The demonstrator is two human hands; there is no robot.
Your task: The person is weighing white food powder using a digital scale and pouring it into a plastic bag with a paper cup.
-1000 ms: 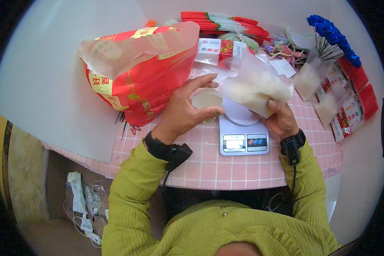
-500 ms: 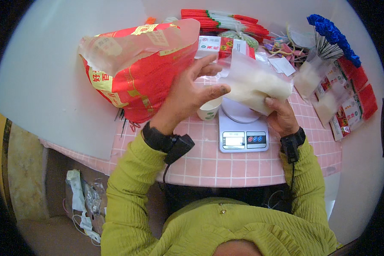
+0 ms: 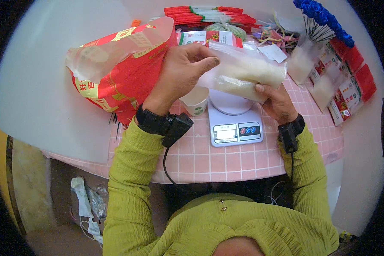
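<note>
Pale walls are seen behind a table covered by a pink-and-white checked cloth (image 3: pixel 222 164). A clear bag (image 3: pixel 247 77) with pale contents is held up in the air above the far part of a white scale (image 3: pixel 237 132), whose round plate is partly hidden by it. The filled end of the bag is gripped by the right hand (image 3: pixel 279 102): the thumb is pressed on the near side, while the fingers behind are mostly hidden. At the loose, upper-left end, the left hand (image 3: pixel 181 70) is placed with thumb and forefinger close together; whether the film is pinched between them cannot be told. A paper cup (image 3: pixel 196 102) is set just left of the scale, below the left hand. Farther left, a large red bag (image 3: pixel 134 77) is stood on the table. At the right, 2 similar filled bags are laid near red-and-white packets (image 3: pixel 347 96), with blue artificial flowers (image 3: pixel 326 19) beyond. Red-and-white sticks (image 3: pixel 209 15) are stacked along the back.
</note>
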